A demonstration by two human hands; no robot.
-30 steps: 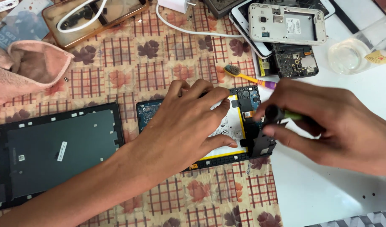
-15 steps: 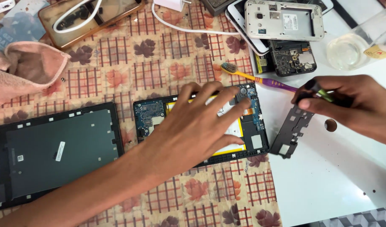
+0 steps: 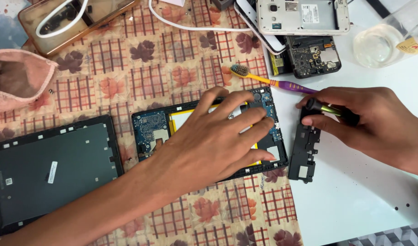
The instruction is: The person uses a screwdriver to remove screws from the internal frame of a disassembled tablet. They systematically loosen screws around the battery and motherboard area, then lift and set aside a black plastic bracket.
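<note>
An opened tablet (image 3: 149,130) lies on the patterned cloth, its blue circuit board and yellow-edged battery showing. My left hand (image 3: 218,136) rests flat on it with the fingers spread, holding it down. My right hand (image 3: 377,123) grips a small screwdriver (image 3: 329,109) with a black tip and a greenish shaft. Its thumb and fingertips touch the top of a black plastic bracket (image 3: 303,155). The bracket lies flat on the white mat (image 3: 354,200), just right of the tablet.
The tablet's dark back cover (image 3: 49,168) lies at the left. A purple toothbrush (image 3: 263,79) sits above the tablet. Opened phones (image 3: 302,16) and a phone board (image 3: 311,57) are at the top, a clear cup (image 3: 377,45) at top right, a pink cloth (image 3: 17,77) at the far left.
My right hand drew the black bracket off the tablet's right end, carried it right and set it flat on the white mat. My left hand stayed on the tablet.
</note>
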